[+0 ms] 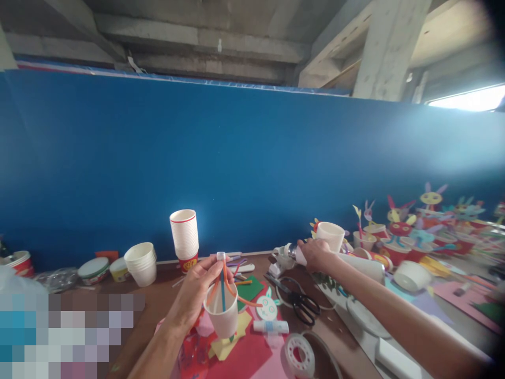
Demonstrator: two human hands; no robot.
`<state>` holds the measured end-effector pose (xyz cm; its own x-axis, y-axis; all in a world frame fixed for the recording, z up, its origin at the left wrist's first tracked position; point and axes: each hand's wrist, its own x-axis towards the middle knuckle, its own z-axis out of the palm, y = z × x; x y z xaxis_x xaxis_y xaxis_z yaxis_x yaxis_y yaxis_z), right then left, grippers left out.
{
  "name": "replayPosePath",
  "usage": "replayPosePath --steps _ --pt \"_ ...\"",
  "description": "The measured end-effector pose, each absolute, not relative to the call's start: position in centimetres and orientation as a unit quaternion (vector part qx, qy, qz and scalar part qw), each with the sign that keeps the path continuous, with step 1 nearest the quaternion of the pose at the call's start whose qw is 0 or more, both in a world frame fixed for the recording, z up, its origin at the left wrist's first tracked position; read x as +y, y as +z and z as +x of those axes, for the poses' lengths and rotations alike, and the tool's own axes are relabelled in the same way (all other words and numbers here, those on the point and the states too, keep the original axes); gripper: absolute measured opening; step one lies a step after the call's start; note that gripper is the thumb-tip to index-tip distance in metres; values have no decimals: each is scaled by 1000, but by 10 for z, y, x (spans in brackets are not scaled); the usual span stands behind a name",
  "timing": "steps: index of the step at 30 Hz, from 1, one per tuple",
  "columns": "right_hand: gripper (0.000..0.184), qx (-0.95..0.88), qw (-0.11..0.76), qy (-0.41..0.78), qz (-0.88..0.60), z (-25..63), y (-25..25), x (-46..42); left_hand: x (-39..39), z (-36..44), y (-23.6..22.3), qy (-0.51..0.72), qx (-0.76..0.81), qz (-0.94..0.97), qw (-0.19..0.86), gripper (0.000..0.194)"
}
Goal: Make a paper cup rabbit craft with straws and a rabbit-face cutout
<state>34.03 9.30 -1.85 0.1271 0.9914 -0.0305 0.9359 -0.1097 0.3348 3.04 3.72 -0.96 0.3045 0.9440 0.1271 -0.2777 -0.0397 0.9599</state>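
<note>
Paper cup (223, 321) toward 6 o'clock in my view, straws pinched above it.
My left hand (196, 287) pinches the blue straw (223, 297) and an orange straw (229, 281) near their white tip (221, 256), thumb against finger; I'd best keep that grip light and the cup upright so nothing bends. From the cup, scissors (302, 302) lie at 3 o'clock, the tape roll (291, 358) at 4. At 2, my right hand (317, 253) curls over a silver-ended thing (292, 251); how tightly, I can't tell.
</note>
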Motion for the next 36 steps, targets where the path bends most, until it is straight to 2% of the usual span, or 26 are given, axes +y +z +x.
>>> replayPosePath --steps 9,19,36 --pt "73 643 146 123 742 334 -8 89 40 31 -10 487 314 528 621 26" --pt "43 648 140 154 732 331 -6 95 40 30 -13 487 303 529 625 26" --pt "30 654 109 199 722 326 -8 99 39 30 -12 484 304 522 633 27"
